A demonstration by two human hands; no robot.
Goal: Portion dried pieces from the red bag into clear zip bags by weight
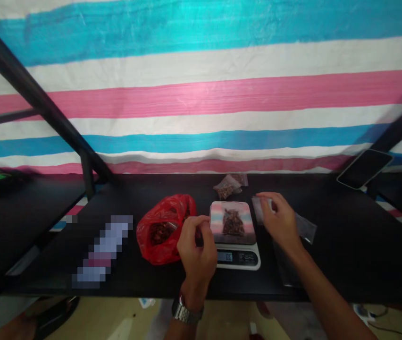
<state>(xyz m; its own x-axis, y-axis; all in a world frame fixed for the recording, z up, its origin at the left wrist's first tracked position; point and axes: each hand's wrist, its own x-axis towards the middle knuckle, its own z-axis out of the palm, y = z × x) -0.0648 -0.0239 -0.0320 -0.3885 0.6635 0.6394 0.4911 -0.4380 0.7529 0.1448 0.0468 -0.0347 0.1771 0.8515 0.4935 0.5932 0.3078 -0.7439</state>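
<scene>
A white digital scale [256, 262] stands on the black table, its display reading about zero. On its reflective plate lies a small heap of brown dried pieces [233, 222], perhaps in a clear bag. My left hand [197, 245], wearing a metal watch [186, 311] on the wrist, is curled in a pinch at the scale's left edge; what its fingertips hold, if anything, is hidden. Beside it sits an open red plastic bag [146, 236] with brown pieces inside. To the right of the scale, my right hand [279, 219] pinches a small clear plastic bag [257, 210].
Small filled bags [226, 187] lie behind the scale. More clear bags [306, 229] rest right of my right hand. A phone [365, 169] leans at the back right. A blurred-out strip [105, 250] lies on the left. Slanting black bars [45, 104] flank the striped sheet [201, 99].
</scene>
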